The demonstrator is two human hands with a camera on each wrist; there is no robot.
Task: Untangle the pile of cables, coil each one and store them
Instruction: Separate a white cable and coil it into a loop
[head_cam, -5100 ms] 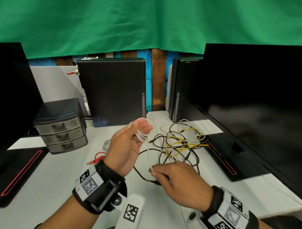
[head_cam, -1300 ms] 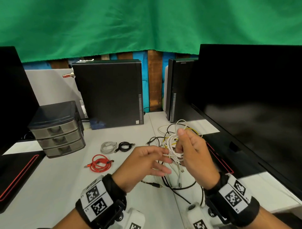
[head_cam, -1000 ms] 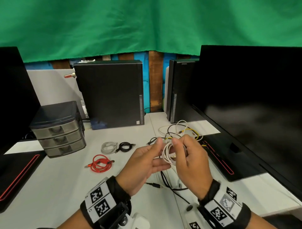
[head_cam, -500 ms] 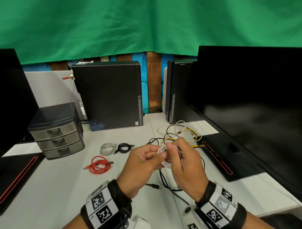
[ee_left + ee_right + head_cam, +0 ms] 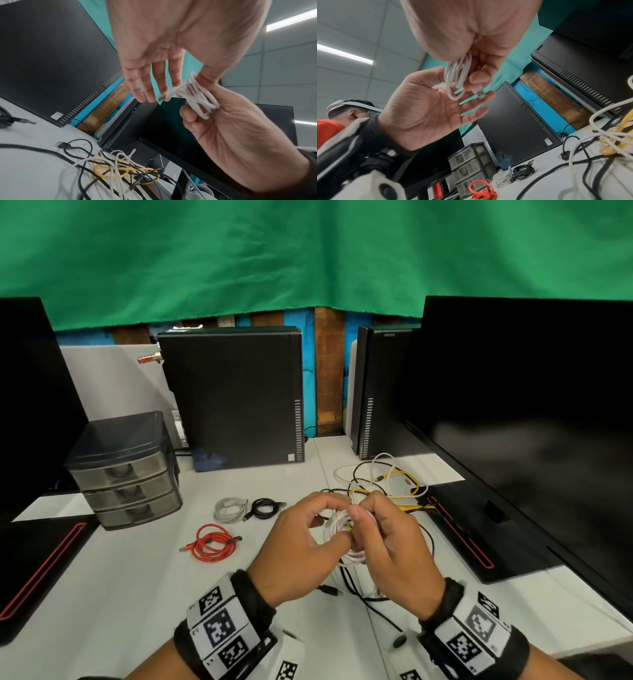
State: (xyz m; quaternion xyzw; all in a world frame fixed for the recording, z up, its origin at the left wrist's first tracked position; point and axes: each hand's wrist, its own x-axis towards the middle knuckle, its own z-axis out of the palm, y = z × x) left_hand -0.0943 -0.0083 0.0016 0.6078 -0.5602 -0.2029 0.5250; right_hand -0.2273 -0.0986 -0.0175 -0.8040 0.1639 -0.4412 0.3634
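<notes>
A: What's in the hands?

B: One white cable coil (image 5: 339,525), held in the air above the table (image 5: 120,577), just in front of the tangle. The right hand (image 5: 390,549) has its thumb and fingers curled round the bundle, gripping it. The left hand (image 5: 298,546) is at the coil's nine o'clock; the wrist views show its fingers (image 5: 476,106) fairly straight and spread, the fingertips touching the loose plug end (image 5: 479,92).

A: How many cables are coiled already?

B: Three lie on the table, apart from the one held. A red coil (image 5: 212,542) at about nine o'clock of the hands, and a grey-white coil (image 5: 231,508) and a black coil (image 5: 265,507) touching each other at about ten o'clock.

A: And the pile?

B: One tangle (image 5: 380,487) at twelve to one o'clock of the hands: black, white and yellow strands crossing. I cannot count them. Some black strands run under the hands towards six o'clock.

A: Around it?

B: One three-drawer organiser (image 5: 126,470) far out at nine to ten o'clock, drawers closed. Two black computer towers (image 5: 233,398) at the back, at eleven and one o'clock. A dark monitor (image 5: 527,405) at three o'clock, its base (image 5: 479,539) just beside the tangle. A second dark screen (image 5: 30,405) at the far left edge.
</notes>
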